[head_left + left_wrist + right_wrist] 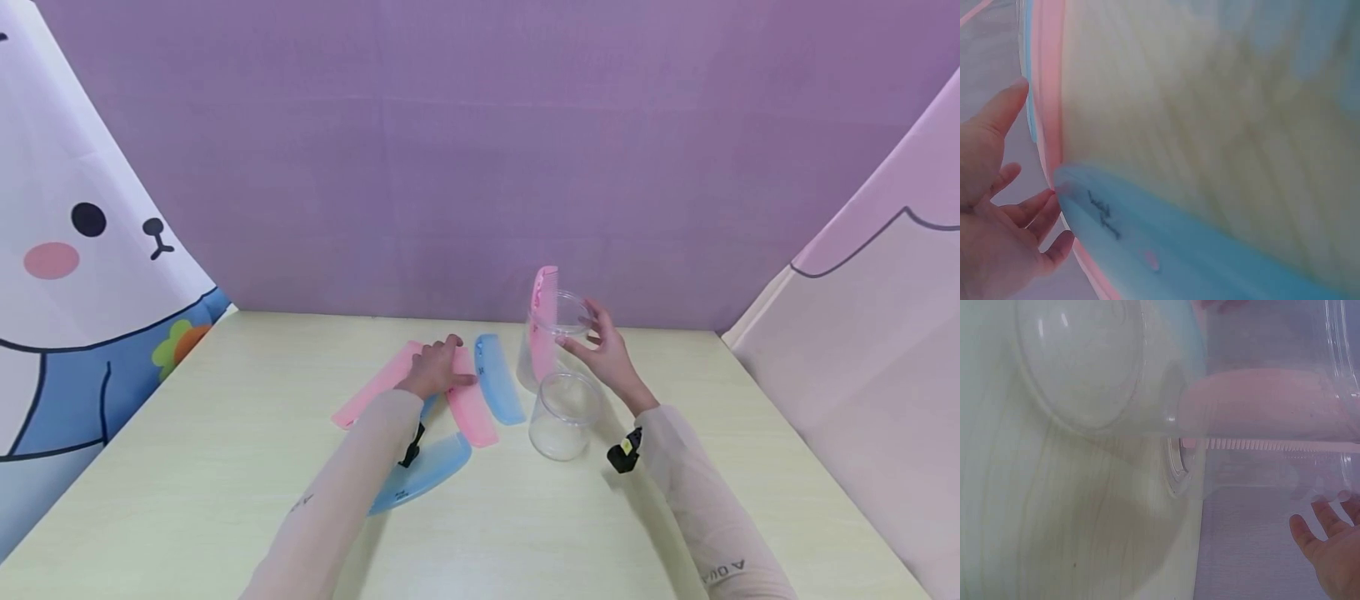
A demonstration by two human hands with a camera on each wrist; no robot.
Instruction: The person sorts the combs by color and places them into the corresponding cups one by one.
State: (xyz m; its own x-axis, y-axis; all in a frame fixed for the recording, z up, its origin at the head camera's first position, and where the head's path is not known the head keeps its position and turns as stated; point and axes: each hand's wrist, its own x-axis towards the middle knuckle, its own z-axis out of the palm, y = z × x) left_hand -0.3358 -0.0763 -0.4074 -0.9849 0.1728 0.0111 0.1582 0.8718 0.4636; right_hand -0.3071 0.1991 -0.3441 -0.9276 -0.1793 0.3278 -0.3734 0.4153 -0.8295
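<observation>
My left hand (433,369) is over the combs at the middle of the table, thumb and fingers spread across a pink comb (472,412). Its fingertips are at the edges of the combs in the left wrist view, beside a blue comb (1166,231). My right hand (613,360) holds the rear clear plastic container (527,364) near its rim, thumb on the near side and fingers on the far side. Upright in that container stands another pink comb (543,312), its top above the rim. The right wrist view shows its teeth through the wall.
A second clear container (558,429) stands in front of the first. Another blue comb (498,383) lies left of the containers. One more pink comb (382,383) and a curved blue comb (431,471) lie around my left forearm. A purple cloth (450,167) hangs behind the table.
</observation>
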